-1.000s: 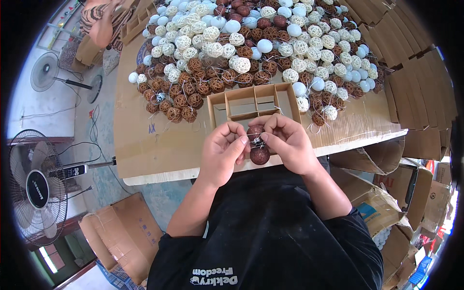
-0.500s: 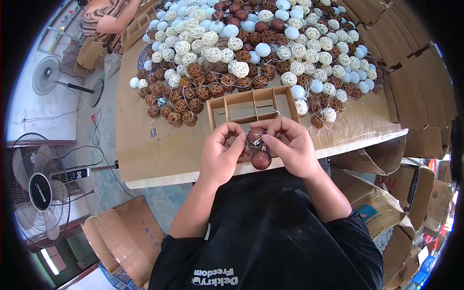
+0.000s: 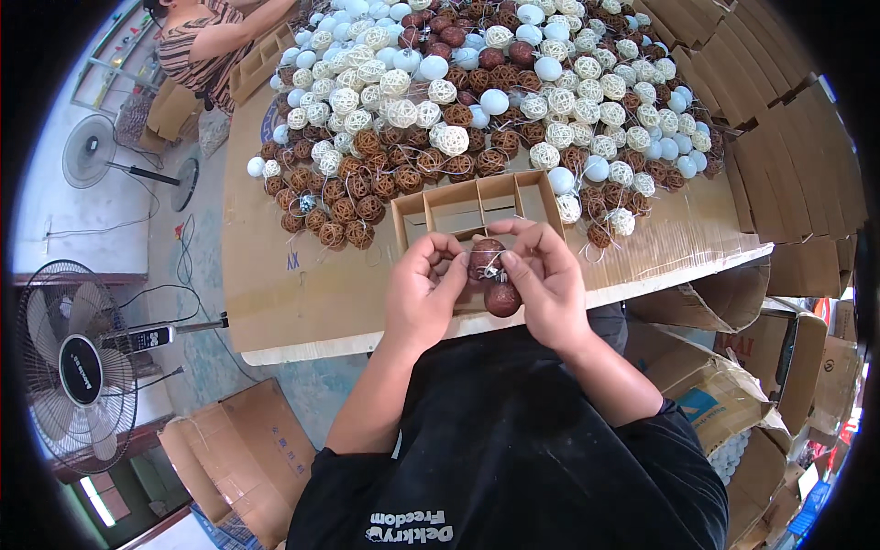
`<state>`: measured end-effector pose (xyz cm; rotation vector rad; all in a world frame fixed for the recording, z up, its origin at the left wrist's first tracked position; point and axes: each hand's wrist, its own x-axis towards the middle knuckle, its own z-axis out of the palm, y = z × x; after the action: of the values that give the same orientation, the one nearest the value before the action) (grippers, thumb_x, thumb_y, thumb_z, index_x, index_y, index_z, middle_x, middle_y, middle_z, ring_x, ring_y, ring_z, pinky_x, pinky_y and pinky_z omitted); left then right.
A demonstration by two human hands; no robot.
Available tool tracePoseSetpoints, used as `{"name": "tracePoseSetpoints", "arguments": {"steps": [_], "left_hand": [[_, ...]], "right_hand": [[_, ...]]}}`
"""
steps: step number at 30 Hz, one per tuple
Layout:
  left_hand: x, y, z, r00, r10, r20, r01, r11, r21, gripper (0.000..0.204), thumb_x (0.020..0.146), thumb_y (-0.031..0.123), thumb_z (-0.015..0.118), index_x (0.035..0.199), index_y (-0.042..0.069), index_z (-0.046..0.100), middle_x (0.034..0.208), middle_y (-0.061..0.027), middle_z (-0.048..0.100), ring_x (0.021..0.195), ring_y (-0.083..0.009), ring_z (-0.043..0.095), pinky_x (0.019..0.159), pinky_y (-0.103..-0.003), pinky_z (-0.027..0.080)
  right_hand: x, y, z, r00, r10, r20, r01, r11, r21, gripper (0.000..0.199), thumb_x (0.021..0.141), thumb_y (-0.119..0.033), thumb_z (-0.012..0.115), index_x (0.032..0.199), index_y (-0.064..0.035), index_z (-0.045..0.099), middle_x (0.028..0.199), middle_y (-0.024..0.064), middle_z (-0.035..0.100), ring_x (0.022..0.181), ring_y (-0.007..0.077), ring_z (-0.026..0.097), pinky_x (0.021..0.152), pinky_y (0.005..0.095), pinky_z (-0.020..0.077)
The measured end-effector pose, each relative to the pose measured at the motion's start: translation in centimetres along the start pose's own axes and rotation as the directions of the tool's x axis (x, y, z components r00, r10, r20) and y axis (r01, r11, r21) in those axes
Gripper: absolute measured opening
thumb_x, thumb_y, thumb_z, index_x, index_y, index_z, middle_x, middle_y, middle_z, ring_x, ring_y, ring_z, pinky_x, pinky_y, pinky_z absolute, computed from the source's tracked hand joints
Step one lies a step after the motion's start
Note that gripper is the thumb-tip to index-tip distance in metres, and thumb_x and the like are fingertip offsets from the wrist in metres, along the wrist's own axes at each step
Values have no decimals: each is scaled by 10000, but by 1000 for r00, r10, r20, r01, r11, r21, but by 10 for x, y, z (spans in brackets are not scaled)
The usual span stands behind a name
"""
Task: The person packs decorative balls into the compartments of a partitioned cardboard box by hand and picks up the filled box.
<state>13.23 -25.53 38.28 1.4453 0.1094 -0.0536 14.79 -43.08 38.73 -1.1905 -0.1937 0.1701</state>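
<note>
Two dark red glitter bauble ornaments are together in front of my chest. My left hand (image 3: 429, 286) pinches the upper bauble (image 3: 485, 258) from its left side. With thumb and fingertips, my right hand (image 3: 548, 284) grips the silvery caps and thin string where the two baubles meet. The lower bauble (image 3: 502, 299) hangs just beneath, close to the right thumb. Right behind my hands, at the table's near edge, sits a cardboard divider box (image 3: 458, 194) with several compartments.
A large heap of white balls, cream and brown woven balls (image 3: 367, 142) covers the far table (image 3: 275, 312). Cardboard boxes (image 3: 788, 174) stack along the right. Another person (image 3: 206, 46) works at the far left. A fan (image 3: 81, 367) and an open carton (image 3: 243, 449) stand at the left.
My right hand has shifted slightly, its fingers closing in on the caps. The lower bauble has swung a little right and up. The string no longer stretches visibly between both hands.
</note>
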Motion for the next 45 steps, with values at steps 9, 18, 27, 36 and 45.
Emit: {"name": "tracePoseSetpoints", "arguments": {"steps": [9, 18, 27, 36, 45], "left_hand": [[-7, -3, 3, 985, 156, -79, -168, 969, -179, 47, 1060, 3, 550, 1103, 17, 538, 1197, -141, 697, 981, -91, 634, 926, -263, 527], [-3, -10, 4, 954, 273, -125, -296, 925, -238, 69, 1057, 8, 564, 1121, 17, 540, 1258, -188, 686, 1045, -133, 652, 963, -295, 536], [5, -14, 2, 959, 174, -221, -240, 917, -320, 66, 1055, -4, 567, 1117, 13, 553, 1089, -121, 685, 1002, -142, 671, 893, -303, 576], [3, -7, 14, 927, 277, -254, -278, 960, 33, 79, 1033, 14, 613, 1092, 16, 561, 1090, -102, 689, 975, -112, 639, 890, -277, 538], [-4, -8, 7, 956, 271, -115, -263, 961, 84, 120, 1033, 17, 643, 1138, -6, 589, 1017, -19, 644, 879, -57, 612, 777, -207, 526]], "right_hand": [[1, 5, 2, 983, -183, 18, 177, 908, -379, 74, 970, 25, 670, 1013, 16, 610, 1079, 123, 721, 914, 166, 685, 840, 312, 560], [7, -1, 1, 999, 9, -44, -23, 948, -316, 77, 980, -27, 682, 1030, 23, 649, 923, 82, 677, 815, 126, 653, 755, 295, 551], [7, -2, 3, 1000, 6, 12, 0, 902, -431, 88, 960, -28, 685, 1019, 27, 648, 888, 101, 669, 774, 147, 656, 714, 301, 550], [6, -11, 14, 992, -121, 39, 118, 767, -630, 328, 916, -103, 770, 1188, 38, 652, 987, 128, 674, 779, 188, 667, 715, 319, 564], [16, -14, -7, 974, 196, 114, -185, 977, -103, 343, 996, -104, 707, 1270, 76, 609, 1072, 73, 721, 928, 91, 680, 814, 263, 577]]}}
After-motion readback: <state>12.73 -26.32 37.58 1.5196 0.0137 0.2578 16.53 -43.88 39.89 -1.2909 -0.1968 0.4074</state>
